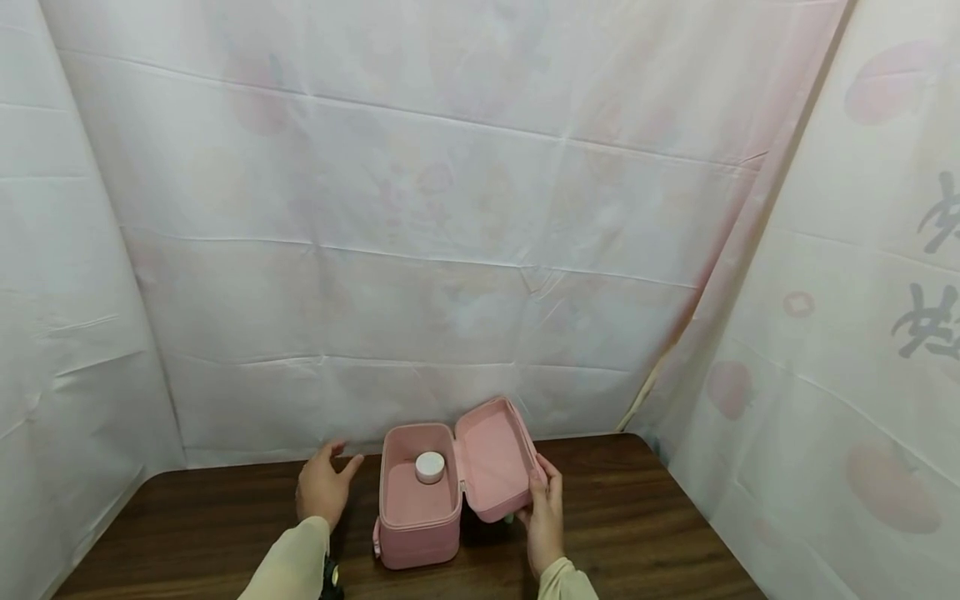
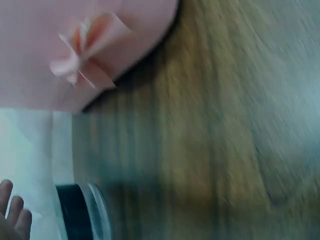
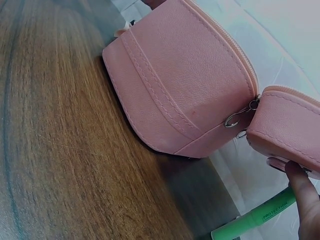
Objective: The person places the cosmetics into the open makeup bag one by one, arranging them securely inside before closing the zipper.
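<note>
A pink zip-up cosmetic case [image 1: 420, 542] stands with its lid [image 1: 495, 467] swung over to the right. Inside the case sits a small round white jar [image 1: 430, 467]. My right hand [image 1: 546, 517] grips the lid by its right edge, thumb on the inner side and fingers beneath; a finger [image 3: 299, 187] shows under the lid in the right wrist view. To the left of the case, my left hand [image 1: 324, 487] hangs over the table with thumb and fingers spread apart, holding nothing. A pink bow [image 2: 82, 55] decorates the case's side in the left wrist view.
A green tube [image 3: 255, 217] lies below the lid in the right wrist view. Something round and dark with a pale rim [image 2: 85, 212] shows in the blurred left wrist view. The wooden table [image 1: 637, 517] meets a white printed curtain [image 1: 420, 317] at its back.
</note>
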`<state>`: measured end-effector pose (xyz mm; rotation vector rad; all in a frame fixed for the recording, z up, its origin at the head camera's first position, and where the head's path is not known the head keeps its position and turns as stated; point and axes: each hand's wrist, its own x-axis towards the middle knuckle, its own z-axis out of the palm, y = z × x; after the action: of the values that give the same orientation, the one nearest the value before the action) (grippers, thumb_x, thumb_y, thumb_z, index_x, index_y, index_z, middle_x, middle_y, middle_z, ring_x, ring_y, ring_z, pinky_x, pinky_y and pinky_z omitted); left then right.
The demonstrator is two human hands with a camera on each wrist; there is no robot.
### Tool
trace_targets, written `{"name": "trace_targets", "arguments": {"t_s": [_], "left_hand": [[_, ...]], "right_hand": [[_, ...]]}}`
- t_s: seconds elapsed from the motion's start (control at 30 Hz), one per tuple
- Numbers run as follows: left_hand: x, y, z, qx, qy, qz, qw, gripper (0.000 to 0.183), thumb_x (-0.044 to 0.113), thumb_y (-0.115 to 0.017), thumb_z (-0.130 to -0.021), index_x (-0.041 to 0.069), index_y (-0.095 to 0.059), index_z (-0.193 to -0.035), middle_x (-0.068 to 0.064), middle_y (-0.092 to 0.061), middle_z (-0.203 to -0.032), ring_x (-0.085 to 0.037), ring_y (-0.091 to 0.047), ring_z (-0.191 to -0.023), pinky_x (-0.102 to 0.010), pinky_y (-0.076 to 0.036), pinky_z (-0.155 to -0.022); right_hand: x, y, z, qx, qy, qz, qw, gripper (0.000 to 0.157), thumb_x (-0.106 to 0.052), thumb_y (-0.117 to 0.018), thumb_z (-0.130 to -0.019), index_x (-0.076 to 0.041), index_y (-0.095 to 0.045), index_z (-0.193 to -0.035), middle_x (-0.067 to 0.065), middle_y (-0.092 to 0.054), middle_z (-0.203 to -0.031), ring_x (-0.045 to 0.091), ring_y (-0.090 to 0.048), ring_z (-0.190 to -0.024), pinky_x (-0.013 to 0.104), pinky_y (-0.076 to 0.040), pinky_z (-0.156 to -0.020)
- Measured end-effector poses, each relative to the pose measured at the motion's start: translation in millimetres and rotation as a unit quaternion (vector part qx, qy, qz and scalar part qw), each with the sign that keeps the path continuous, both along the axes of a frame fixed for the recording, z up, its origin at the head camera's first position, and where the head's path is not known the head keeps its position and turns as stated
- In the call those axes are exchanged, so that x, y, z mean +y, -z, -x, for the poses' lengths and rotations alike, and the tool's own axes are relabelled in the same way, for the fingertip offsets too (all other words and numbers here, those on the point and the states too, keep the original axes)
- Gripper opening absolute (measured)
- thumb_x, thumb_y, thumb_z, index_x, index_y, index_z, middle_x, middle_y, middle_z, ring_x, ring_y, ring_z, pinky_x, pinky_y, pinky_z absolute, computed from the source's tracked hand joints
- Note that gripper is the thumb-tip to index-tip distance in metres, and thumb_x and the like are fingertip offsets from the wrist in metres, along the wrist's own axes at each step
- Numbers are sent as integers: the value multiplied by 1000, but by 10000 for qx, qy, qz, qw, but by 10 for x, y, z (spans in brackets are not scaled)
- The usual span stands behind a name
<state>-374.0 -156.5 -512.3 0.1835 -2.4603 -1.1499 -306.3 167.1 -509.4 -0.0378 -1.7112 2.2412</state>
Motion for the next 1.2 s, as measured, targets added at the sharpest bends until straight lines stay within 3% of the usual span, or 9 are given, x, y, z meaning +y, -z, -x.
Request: {"name": "trace_targets", "arguments": {"t_s": [0.17, 0.37, 0.57, 0.83, 1.03, 1.2], "left_hand": [[-150, 130, 5, -312, -290, 341, 9985, 75, 60, -64, -87, 7, -52, -140, -26, -48, -141, -48, -42, -126, -65, -40, -95], [-299, 215, -34, -803, -482, 287, 9952, 103, 80, -57, -76, 5, -43, -145, -30, -35, -146, -52, -31, -131, -70, -35, -96], [-376, 318, -56, -1109, -546, 204, 9921, 113, 78, -64, -73, -1, -35, -148, -29, -29, -149, -51, -23, -136, -71, -30, -101], [-383, 416, -61, -1311, -566, 175, 9896, 120, 81, -65, -69, -1, -31, -150, -31, -28, -147, -52, -24, -135, -72, -31, -100], [-376, 470, -62, -1364, -498, 172, 9892, 127, 86, -62, -66, -2, -28, -152, -33, -28, -145, -53, -26, -130, -71, -34, -96], [-373, 498, -66, -1351, -446, 131, 9897, 123, 79, -67, -69, -2, -29, -151, -34, -29, -143, -53, -27, -128, -72, -33, -95]], "right_hand": [[6, 9, 7, -16, -6, -29, 10000, 53, -40, -42, -106, -12, -26, -149, 21, -32, -149, 23, -56, -106, 36, -52, -77], [1, 23, 18, -48, -37, -72, 10000, 53, -41, -42, -105, -12, -27, -148, 20, -32, -150, 26, -55, -111, 37, -52, -80], [1, 33, 24, -63, -1, -97, 9999, 51, -40, -41, -106, -13, -29, -147, 19, -33, -150, 26, -56, -110, 37, -53, -80], [5, 26, 23, -84, 42, -120, 9999, 52, -41, -41, -106, -13, -29, -147, 19, -33, -150, 27, -55, -111, 37, -52, -80], [7, 23, 23, -83, 39, -106, 9999, 52, -41, -41, -106, -13, -28, -147, 19, -33, -150, 27, -55, -111, 37, -52, -79], [2, 20, 16, -30, 64, -124, 9999, 52, -41, -40, -106, -12, -28, -147, 20, -33, -149, 26, -56, -109, 37, -52, -78]]}}
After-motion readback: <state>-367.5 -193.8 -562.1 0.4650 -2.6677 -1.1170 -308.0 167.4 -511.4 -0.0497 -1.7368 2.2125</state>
